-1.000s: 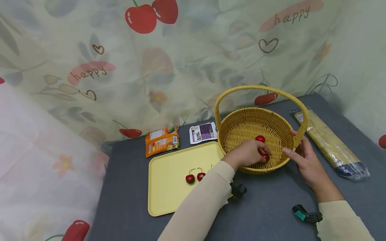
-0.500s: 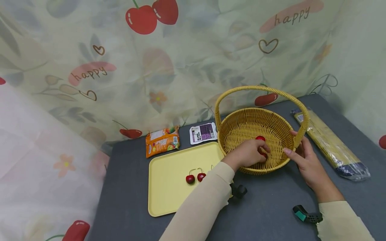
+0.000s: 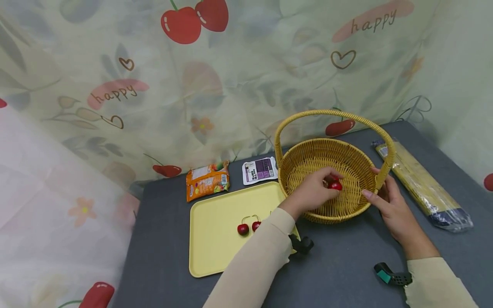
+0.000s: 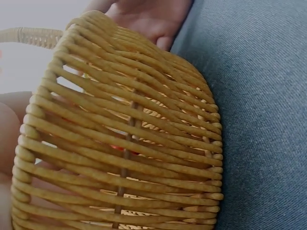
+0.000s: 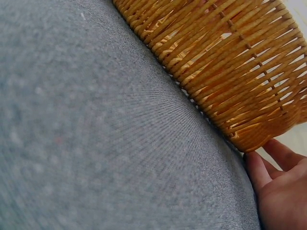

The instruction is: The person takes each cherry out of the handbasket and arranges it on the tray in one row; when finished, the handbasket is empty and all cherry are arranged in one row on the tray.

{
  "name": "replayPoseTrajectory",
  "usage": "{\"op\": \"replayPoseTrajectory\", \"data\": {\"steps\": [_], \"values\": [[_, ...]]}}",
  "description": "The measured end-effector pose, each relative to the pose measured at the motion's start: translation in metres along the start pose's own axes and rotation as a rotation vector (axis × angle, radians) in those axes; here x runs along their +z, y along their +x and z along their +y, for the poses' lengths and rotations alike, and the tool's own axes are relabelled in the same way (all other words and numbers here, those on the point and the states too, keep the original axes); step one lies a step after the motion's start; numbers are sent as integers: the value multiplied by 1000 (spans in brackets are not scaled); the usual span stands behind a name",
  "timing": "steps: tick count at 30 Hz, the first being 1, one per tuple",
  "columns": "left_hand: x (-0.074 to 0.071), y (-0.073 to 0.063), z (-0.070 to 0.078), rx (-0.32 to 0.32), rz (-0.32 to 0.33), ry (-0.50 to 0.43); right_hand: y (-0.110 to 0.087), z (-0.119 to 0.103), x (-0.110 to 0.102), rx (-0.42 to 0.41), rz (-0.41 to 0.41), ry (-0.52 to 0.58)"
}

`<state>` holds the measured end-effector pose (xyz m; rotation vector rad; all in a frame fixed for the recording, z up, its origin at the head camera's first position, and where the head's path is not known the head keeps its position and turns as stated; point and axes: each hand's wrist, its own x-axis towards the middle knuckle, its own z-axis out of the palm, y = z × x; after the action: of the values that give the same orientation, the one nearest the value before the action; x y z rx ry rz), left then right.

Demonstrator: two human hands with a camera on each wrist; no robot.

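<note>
My left hand point(image 3: 313, 190) reaches into the round wicker basket point(image 3: 283, 171), its thumb and fingers curled about a red cherry point(image 3: 336, 185). A second cherry shows partly beside those fingers. On the basket's right side, at the foot of the handle, my right hand point(image 3: 393, 209) grips the rim with the thumb at the inner edge and the fingers outside. The left wrist view is mostly filled by the basket's weave point(image 4: 144, 115), with red just visible through its gaps. In the right wrist view, the right hand's fingers point(image 5: 259, 172) touch the basket's lower edge.
Left of the basket lies a yellow tray point(image 3: 212, 244) with stemmed cherries point(image 3: 243, 229), partly covered by the left sleeve. Behind it are an orange snack packet point(image 3: 208, 179) and a white-and-purple packet point(image 3: 259, 170). A long plastic-wrapped yellow package point(image 3: 423, 184) lies at right.
My left hand has moved slightly away from me inside the basket, from the nearer cherry's spot toward the farther one, bringing a cherry along. The right hand and basket stay put.
</note>
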<state>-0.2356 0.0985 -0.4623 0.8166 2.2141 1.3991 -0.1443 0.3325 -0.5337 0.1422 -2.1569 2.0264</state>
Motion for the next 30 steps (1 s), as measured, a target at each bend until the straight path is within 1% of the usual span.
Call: {"op": "replayPoseTrajectory", "data": {"steps": [3,9,12,17,19,22,26,30], "values": [[-1,0,-1,27,42,-69,0,1,0,3,-1,-1],[-5,-2,-1,78,153,-224,0,1,-1,9,-6,18],[-6,-3,0,116,183,-248,0,1,-1,10,-7,17],[-8,-8,8,192,197,-236,0,0,0,7,-7,24],[-10,-13,11,204,195,-249,-1,0,1,7,-7,24],[-13,-21,14,188,180,-322,0,0,1,4,-9,26],[-18,-31,18,153,150,-464,0,0,1,-6,-12,42],[-23,-40,23,143,140,-553,0,1,0,-7,-14,51]]}}
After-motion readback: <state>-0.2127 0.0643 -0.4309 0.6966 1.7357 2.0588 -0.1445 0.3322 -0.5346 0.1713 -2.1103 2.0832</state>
